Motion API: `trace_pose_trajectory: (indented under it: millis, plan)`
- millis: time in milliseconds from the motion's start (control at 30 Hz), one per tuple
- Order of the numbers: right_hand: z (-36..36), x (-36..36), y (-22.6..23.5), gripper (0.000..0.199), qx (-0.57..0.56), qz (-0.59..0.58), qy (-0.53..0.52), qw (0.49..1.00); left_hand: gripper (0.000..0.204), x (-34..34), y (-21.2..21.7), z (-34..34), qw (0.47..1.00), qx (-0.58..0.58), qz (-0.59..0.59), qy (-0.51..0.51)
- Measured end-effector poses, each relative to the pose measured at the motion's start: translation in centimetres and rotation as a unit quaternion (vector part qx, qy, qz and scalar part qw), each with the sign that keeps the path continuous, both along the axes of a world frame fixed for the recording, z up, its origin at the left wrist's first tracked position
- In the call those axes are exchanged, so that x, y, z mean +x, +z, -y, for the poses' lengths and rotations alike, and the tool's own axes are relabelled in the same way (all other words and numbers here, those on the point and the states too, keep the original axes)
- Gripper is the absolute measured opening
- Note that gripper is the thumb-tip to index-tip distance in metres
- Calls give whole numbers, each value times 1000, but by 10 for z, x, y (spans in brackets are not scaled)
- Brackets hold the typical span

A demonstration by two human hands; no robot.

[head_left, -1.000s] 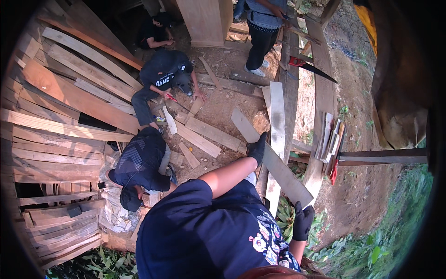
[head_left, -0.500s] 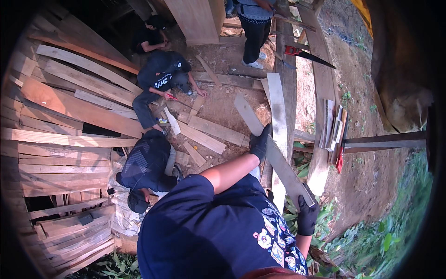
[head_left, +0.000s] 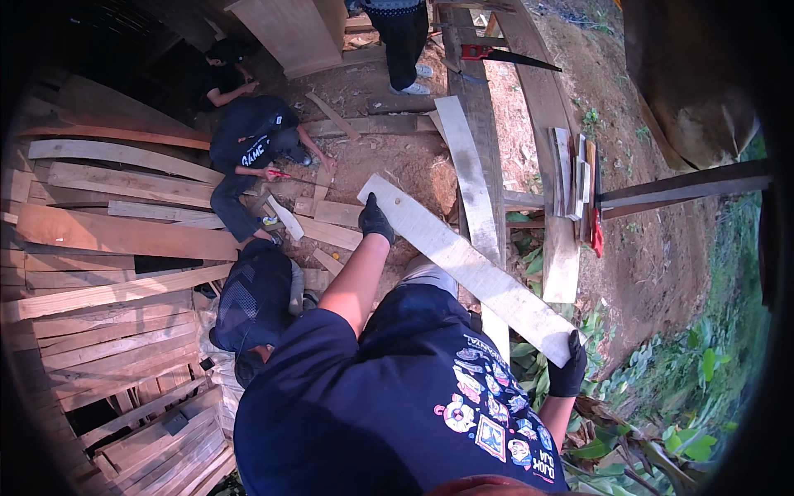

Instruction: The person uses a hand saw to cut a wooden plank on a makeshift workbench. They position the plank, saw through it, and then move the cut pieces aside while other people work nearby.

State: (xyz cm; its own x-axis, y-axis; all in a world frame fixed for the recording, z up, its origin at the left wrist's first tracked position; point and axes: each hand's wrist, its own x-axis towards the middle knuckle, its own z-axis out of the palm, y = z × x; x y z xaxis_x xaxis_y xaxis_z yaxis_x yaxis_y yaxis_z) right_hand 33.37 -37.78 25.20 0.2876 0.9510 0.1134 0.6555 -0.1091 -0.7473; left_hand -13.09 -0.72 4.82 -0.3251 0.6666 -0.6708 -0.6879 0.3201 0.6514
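A long, flat wooden plank [head_left: 467, 269] slants in front of my body, held up between my two gloved hands. My left hand [head_left: 376, 219], in a dark glove, grips its far left end by the edge. At the near right end, my right hand [head_left: 567, 365] closes round the plank in a matching dark glove. Below it, another pale board [head_left: 470, 169] lies lengthwise on a weathered beam [head_left: 484, 107], partly hidden by the held plank.
A red-handled saw [head_left: 496, 54] rests across the beams at the far side. Short wood strips [head_left: 571, 174] are stacked on the right beam, beside another red handle [head_left: 596, 236]. Several people crouch at left near a plank wall [head_left: 107, 231]; one person [head_left: 401, 41] stands ahead. Plants [head_left: 686, 438] grow at lower right.
My left hand has moved left to the plank's far end. The plank has turned so its broad face shows. My right hand still holds the near end; the view has shifted.
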Motion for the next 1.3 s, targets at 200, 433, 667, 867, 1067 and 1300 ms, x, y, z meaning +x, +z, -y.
trace_pose_trajectory:
  millis: [200,433,667,867,1067,1300]
  plan:
    - [18,6,-35,41,-79,-319,-233,915,48,28,14,-7,999,-17,-42,-22]
    - [103,-16,-131,62,-230,-211,-387,868,53,104,55,-28,956,20,-183,-229]
    - [149,-76,-89,75,-435,74,-271,855,65,175,54,-34,807,6,-338,-485]
    - [170,-69,-89,66,-451,-58,-544,705,65,223,110,-25,693,101,-245,-670]
    - [122,-68,-48,66,-475,-67,-612,629,76,240,158,-30,642,182,-246,-703]
    - [86,-86,-32,67,-486,-73,-640,591,68,232,147,-71,684,185,-249,-660]
